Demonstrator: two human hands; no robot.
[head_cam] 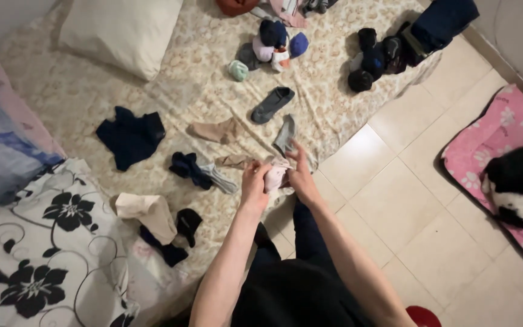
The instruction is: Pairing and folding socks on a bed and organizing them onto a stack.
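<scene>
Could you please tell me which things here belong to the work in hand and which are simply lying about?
In hand:
- left hand and right hand, both on a pale pink sock
- loose socks: grey, tan
- balled pairs

Lying about:
- pillow
- floral duvet
- pink mat with a black-and-white animal
- tiled floor

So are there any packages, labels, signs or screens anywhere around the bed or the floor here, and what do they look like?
None in view. The hands hold a pale pink sock over a bed sheet strewn with loose and rolled socks, with a pillow above and a pink pet mat on the floor.
</scene>
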